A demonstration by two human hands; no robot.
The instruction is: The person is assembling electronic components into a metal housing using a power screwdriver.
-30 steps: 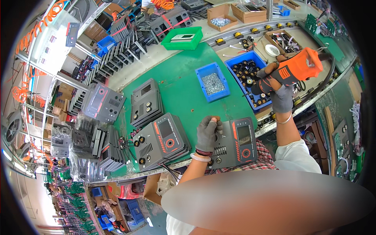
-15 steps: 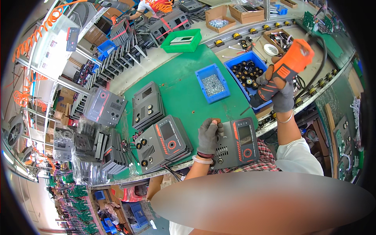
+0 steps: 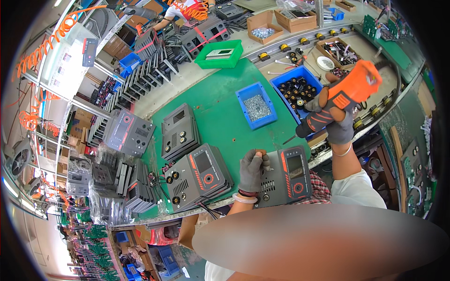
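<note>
My right hand (image 3: 339, 131), in a grey glove with bare fingertips, grips an orange and black power screwdriver (image 3: 348, 97). Its thin bit points down and left, above the table and apart from the panel. My left hand (image 3: 251, 174), gloved alike, is closed over the left edge of a dark grey front panel (image 3: 277, 183). Its thumb and fingertips are pinched together; whatever they hold is too small to make out. The panel lies at the table's near edge, with a display window, a red ring and slots. A blue tray of screws (image 3: 257, 107) stands beyond it.
Stacked grey panels (image 3: 199, 175) and a second stack (image 3: 179, 131) lie left on the green table (image 3: 220, 93). A blue bin (image 3: 294, 75) of black knob-like parts stands right of the screws, beside a roller conveyor. Another person's arm (image 3: 161, 23) shows far off.
The power screwdriver in my right hand has come lower, its bit nearer the panel. My left hand stays closed at the panel's edge. The whole view has shifted slightly.
</note>
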